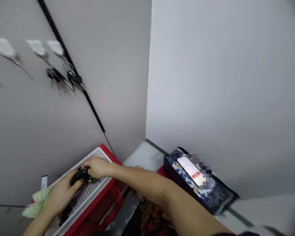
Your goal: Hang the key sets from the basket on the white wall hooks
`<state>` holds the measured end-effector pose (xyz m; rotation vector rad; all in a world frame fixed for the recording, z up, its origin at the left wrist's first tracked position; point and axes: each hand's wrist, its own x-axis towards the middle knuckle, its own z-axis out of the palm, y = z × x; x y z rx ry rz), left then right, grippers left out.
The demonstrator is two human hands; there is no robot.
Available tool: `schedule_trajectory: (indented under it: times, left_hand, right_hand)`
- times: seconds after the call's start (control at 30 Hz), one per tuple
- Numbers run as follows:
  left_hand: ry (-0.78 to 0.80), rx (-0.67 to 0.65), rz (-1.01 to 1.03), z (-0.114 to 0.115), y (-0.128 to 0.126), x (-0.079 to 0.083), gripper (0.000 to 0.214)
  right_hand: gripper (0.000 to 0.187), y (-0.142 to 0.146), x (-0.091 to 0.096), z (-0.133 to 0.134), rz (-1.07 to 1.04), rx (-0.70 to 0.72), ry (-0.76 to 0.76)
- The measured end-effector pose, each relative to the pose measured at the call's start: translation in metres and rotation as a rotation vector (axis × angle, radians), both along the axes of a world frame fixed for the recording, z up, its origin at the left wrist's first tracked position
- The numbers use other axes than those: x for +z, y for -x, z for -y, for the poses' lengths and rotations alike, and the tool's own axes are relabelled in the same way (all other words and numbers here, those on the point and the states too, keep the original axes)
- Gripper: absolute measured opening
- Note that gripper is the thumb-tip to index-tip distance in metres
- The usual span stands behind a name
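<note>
A dark, glossy object is held between my two hands over a white perforated tray; blur hides its exact kind. My left hand has its fingers closed round the object's left end. At its right end, my right hand pinches it with bent fingers. More dark material lies in the tray below my left wrist, too blurred to name. The tray rests on a red bag with a strap hanging at its side.
Green checked cloth sits at the tray's left end. Keys hang from white hooks on the grey panel. To the right, a lit phone lies on a blue-and-white patterned bag against the pale wall.
</note>
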<state>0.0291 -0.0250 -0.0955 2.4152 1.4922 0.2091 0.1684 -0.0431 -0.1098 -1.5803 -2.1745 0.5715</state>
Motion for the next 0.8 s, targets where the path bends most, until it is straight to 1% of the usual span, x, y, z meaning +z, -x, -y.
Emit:
schedule_trajectory:
  times: [0.07,0.13,0.2,0.23,0.27,0.33,0.37,0.4,0.43,0.47,0.5,0.57,0.63,0.67,0.7,0.73,0.8]
  left_hand:
    - [0.015,-0.04,-0.029,0.006,0.0,-0.002,0.027]
    - [0.017,-0.046,-0.032,0.011,0.0,-0.006,0.028]
    - [-0.006,-0.018,-0.022,0.012,0.002,-0.009,0.028]
    - [-0.01,-0.002,-0.022,0.012,0.003,-0.01,0.028]
    - [-0.007,0.006,-0.023,0.011,0.004,-0.009,0.029]
    - [-0.001,0.008,-0.014,0.006,0.003,0.0,0.031]
    - [-0.012,0.013,0.012,0.002,0.001,0.01,0.031]
    - [-0.039,0.023,0.062,-0.003,-0.002,0.024,0.031]
    - [-0.081,0.04,0.132,-0.011,-0.008,0.041,0.031]
    - [-0.136,0.081,0.223,-0.019,-0.016,0.061,0.032]
    - [-0.188,0.093,0.329,-0.029,-0.025,0.083,0.033]
    - [-0.272,0.168,0.527,-0.05,-0.047,0.127,0.035]
    - [-0.304,0.261,0.704,-0.069,-0.07,0.165,0.04]
    - [-0.324,0.306,0.756,-0.077,-0.08,0.18,0.045]
    - [-0.325,0.345,0.79,-0.083,-0.089,0.19,0.048]
    - [-0.321,0.376,0.809,-0.088,-0.098,0.198,0.051]
    - [-0.304,0.431,0.814,-0.095,-0.111,0.206,0.05]
  right_hand:
    - [0.033,0.004,-0.003,0.003,0.022,0.002,-0.035]
    - [0.031,0.003,-0.005,0.001,0.021,0.022,-0.103]
    - [0.03,-0.005,0.001,-0.009,-0.005,0.045,-0.183]
    - [0.03,-0.012,0.01,-0.016,-0.043,0.028,-0.248]
    - [0.031,-0.02,0.022,-0.024,-0.095,-0.028,-0.321]
    - [0.03,-0.037,0.058,-0.04,-0.215,-0.195,-0.492]
    - [0.028,-0.045,0.08,-0.048,-0.275,-0.296,-0.586]
    - [0.027,-0.053,0.103,-0.055,-0.319,-0.4,-0.668]
    - [0.028,-0.061,0.124,-0.062,-0.339,-0.489,-0.73]
    - [0.031,-0.066,0.144,-0.069,-0.347,-0.55,-0.776]
    - [0.033,-0.07,0.162,-0.075,-0.352,-0.594,-0.807]
    - [0.037,-0.073,0.187,-0.087,-0.339,-0.653,-0.809]
    - [0.037,-0.071,0.201,-0.096,-0.311,-0.698,-0.754]
    - [0.036,-0.068,0.205,-0.099,-0.295,-0.718,-0.715]
    - [0.035,-0.066,0.207,-0.102,-0.282,-0.733,-0.677]
    - [0.034,-0.064,0.208,-0.104,-0.274,-0.742,-0.642]
    - [0.032,-0.061,0.209,-0.106,-0.271,-0.745,-0.592]
